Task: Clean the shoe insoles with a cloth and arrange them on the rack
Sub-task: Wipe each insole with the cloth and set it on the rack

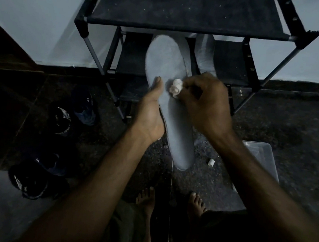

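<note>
Dim light, head view looking down; person stands barefoot on dark speckled floor (286, 129); both feet visible at 6 o'clock

Insole (168, 95): grey, long, held in mid-air at frame centre, toe toward 12 o'clock, heel toward 6 o'clock; it overlaps the rack (191, 11) in view, whether it touches the rack cannot be told

Left hand (151, 112): grasps insole along its left edge, thumb lying on the top face, fingers hidden beneath

Right hand (207, 103): fingers curled, pinching a small bunched white cloth (176, 88); cloth is pressed on the insole top face, just beside the left thumb tip

Rack: black fabric shelves on metal tubes, at 12 o'clock against pale wall; top shelf dusty with specks; second insole (205, 52) on a lower shelf, at 1 o'clock from the held one, partly hidden by top shelf and right hand

Shoes (60, 119): dark pairs on floor at 8 to 9 o'clock, well apart from the rack legs

Clear plastic bin (261, 162) on floor at 4 o'clock, under right forearm; small white cylinder (211, 162) lies on floor near bin, just right of insole heel in view
</note>
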The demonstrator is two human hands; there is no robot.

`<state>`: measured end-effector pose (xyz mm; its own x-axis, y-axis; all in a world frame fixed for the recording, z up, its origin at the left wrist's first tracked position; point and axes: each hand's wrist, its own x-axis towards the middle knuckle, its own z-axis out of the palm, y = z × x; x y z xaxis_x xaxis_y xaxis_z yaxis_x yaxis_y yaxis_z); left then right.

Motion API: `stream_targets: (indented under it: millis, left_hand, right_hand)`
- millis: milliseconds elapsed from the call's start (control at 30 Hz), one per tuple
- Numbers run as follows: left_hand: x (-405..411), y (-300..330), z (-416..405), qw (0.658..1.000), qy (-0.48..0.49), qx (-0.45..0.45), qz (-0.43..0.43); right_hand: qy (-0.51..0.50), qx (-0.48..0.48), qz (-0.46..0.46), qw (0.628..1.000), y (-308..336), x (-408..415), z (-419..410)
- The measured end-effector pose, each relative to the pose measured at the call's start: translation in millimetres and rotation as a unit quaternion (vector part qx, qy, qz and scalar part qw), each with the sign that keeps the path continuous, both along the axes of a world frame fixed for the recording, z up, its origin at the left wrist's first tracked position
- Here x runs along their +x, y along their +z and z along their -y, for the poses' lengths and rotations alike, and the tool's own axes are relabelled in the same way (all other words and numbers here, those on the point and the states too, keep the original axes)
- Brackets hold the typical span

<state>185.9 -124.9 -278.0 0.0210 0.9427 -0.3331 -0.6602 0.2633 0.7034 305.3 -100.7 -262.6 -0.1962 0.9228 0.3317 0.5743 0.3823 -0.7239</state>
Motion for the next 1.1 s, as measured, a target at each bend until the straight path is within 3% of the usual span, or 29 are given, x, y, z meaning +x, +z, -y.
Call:
stream_targets:
  millis: [167,300,400,600,767,867,967,1067,1100]
  left_hand:
    - [-9,-1,-2,0.999,0.042,-0.020,-0.010]
    - [-5,-1,0,1.000,0.011,-0.007,0.026]
    - [-3,-4,1,0.999,-0.008,0.011,0.035]
    - [-5,-5,3,0.999,-0.018,0.018,0.021]
    - [-10,-2,-2,0.999,0.014,0.011,-0.032]
    - [-22,1,-4,0.999,0.027,0.006,-0.038]
    - [-22,1,-18,0.992,0.021,-0.057,-0.113]
    - [-20,-8,-19,0.983,0.003,-0.074,-0.167]
    - [-18,-8,-17,0.986,0.000,-0.075,-0.147]
  right_hand:
    - [0.141,-0.067,0.029,0.987,9,-9,11]
    - [0.056,-0.040,0.033,0.997,6,1,3]
    - [-0.009,-0.037,-0.015,0.999,1,2,0]
    - [0.008,-0.038,-0.008,0.999,-1,3,-2]
    - [0.033,-0.080,-0.057,0.995,4,9,-1]
    - [0.059,-0.115,-0.030,0.991,5,12,-4]
    - [0.084,-0.138,-0.027,0.986,4,9,-2]
    - [0.079,-0.078,0.023,0.994,1,-1,4]
    - [0.070,-0.048,0.043,0.995,-1,-3,6]
